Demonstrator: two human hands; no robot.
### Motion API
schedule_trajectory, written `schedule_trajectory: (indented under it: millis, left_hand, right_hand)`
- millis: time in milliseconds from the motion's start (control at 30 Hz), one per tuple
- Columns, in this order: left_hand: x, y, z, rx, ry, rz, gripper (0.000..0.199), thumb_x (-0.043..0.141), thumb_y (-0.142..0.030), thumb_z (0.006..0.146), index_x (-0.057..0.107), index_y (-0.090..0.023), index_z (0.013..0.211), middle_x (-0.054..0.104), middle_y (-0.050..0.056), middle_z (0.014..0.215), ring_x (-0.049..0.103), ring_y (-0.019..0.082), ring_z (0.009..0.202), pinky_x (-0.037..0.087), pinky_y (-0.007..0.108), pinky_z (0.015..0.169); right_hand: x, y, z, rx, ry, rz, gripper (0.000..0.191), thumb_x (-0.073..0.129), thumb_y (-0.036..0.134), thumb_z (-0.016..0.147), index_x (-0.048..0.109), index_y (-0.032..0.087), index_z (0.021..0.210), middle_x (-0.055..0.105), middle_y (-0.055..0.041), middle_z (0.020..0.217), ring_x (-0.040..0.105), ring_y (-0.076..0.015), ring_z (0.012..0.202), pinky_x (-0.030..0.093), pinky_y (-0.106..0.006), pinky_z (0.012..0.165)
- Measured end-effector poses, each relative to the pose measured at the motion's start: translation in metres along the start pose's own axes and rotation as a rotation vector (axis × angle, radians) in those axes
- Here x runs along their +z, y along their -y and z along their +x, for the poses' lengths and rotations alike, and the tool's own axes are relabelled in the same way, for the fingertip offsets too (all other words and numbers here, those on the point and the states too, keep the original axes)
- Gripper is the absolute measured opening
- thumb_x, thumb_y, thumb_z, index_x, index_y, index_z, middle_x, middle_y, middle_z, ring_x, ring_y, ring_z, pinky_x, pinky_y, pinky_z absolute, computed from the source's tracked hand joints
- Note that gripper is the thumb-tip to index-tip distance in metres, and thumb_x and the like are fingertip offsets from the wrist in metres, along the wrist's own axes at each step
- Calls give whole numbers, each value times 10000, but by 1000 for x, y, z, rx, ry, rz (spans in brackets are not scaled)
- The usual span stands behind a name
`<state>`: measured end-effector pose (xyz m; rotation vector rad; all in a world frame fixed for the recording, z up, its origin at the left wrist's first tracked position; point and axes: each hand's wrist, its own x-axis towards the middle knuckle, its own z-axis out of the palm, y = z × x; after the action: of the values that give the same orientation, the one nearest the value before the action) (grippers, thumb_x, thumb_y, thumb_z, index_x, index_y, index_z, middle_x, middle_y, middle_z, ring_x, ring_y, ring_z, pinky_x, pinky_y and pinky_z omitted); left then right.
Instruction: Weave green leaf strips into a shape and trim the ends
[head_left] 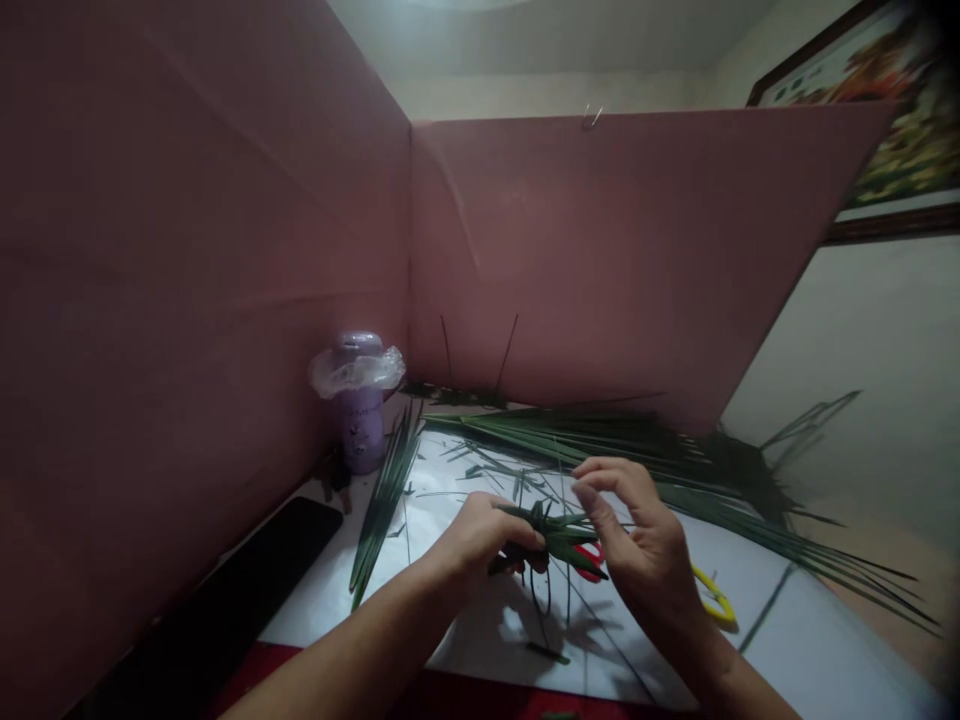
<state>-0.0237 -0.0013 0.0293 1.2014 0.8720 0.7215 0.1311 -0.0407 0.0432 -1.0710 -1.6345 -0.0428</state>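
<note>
A bundle of folded green leaf strips (pixel 559 537) hangs above the white sheet, with thin curled strands below it. My left hand (pixel 499 535) pinches its left side between thumb and fingers. To the right of the bundle, my right hand (pixel 626 510) is raised with thumb and index finger close together near a thin upright strand. Whether the strand lies between those fingertips is too small to tell. Behind the bundle, a red scissor handle (pixel 591 560) shows in part.
Long palm leaves (pixel 570 432) lie across the back, and more leaves (pixel 386 500) lie at the left. A purple bottle (pixel 363 425) with clear plastic stands back left, near a black object (pixel 292 540). A yellow handle (pixel 714 598) lies right. Leaf scraps dot the white sheet (pixel 817 650).
</note>
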Motion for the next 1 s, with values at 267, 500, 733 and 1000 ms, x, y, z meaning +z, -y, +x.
schedule_trajectory:
  millis: [267,500,733,1000]
  left_hand:
    - [-1,2,-2,143,37,10,91,588,-166,567,634,-94,600,602,30,538,462,88,480,277,208,452]
    - [1,-3,0,-7,-15,40,126,520,-160,550,621,-97,589,577,33,460,448,92,396,269,207,412]
    - [6,-4,1,-163,-86,71,56,498,-129,512,554,-126,515,533,25,384,480,125,371,281,205,370]
    - [7,3,4,-244,-90,62,52,497,-114,530,537,-124,498,539,32,402,503,136,386,334,217,376]
  right_hand:
    - [10,2,-6,-96,224,-123,97,561,149,798,548,217,730,552,-30,863,474,-220,884,353,-385,762]
    - [12,-4,-10,-49,183,-61,140,574,126,775,566,228,679,530,-26,905,459,-222,908,356,-375,766]
    - [10,-8,-5,44,84,48,110,590,196,779,573,230,676,531,-20,901,471,-210,905,354,-362,797]
    - [-9,-29,10,296,-196,166,103,560,327,811,576,227,789,563,-17,863,529,-194,838,387,-329,751]
